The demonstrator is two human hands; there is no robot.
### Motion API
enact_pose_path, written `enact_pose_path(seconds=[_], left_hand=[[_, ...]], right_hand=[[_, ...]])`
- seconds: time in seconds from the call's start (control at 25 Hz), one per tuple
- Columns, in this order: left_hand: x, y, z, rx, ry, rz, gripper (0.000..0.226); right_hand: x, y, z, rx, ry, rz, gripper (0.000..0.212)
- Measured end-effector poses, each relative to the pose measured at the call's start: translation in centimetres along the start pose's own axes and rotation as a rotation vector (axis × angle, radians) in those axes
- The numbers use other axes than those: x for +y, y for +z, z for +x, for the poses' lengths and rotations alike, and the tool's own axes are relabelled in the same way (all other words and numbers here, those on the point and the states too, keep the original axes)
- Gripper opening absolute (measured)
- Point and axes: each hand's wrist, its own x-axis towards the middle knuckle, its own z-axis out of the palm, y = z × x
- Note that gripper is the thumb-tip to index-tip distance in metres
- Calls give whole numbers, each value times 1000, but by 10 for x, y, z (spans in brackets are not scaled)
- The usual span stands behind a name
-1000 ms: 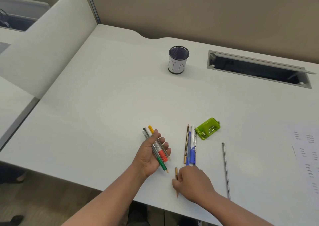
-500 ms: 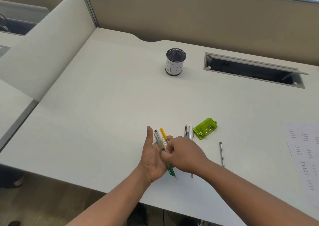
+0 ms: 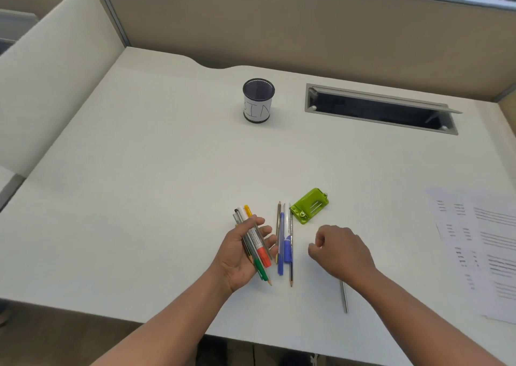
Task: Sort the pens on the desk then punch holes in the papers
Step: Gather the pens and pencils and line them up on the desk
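My left hand (image 3: 240, 254) lies palm up near the desk's front edge, closed around a bundle of pens (image 3: 255, 242) with red, green and yellow ends. Just right of it, several pens and pencils (image 3: 285, 242), two of them blue, lie side by side on the desk. My right hand (image 3: 342, 251) hovers further right with its fingers curled and nothing in it. A thin grey pen (image 3: 344, 298) lies under that wrist. The green hole punch (image 3: 309, 205) sits beyond the loose pens. Printed papers (image 3: 480, 242) lie at the right edge.
A black mesh pen cup (image 3: 258, 100) with a white label stands at the back middle of the white desk (image 3: 139, 184). An open cable tray slot (image 3: 379, 110) is at the back right. Partition walls close off the back and left.
My right hand picked a short pencil off the desk, put it into the bundle in my left hand, then drew back to the right with nothing in it.
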Motion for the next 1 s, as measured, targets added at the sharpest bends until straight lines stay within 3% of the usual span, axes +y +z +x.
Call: enact_pose_path(seconds=[0.16,0.4,0.48,0.64,0.8,0.88,1.0], left_hand=[[-9,9,3,1,-8,20,23],[-17,12,2,-24,-37,40,40],[-17,11,2,-26,-47,27,47],[-17,13,-1,-91,-68,-21,76],[-18,19,-8,-236,-64,-47,100],[-17,21,-12,-233,-60,-22,99],[-14,19,-12,-203,-48,-33,76]], right_hand=[[45,0,5,-93,175,-168,34],[53,0,-1,-188,203,-8,25],[40,-14,-4,-178,155,13,27],[-16,-37,-15,-219,-19,335,24],[-74,-34,-15,-191,-225,357,23],[-90,-29,-13,-131,-273,310,21],[-94,-22,-9,-53,-307,331,21]])
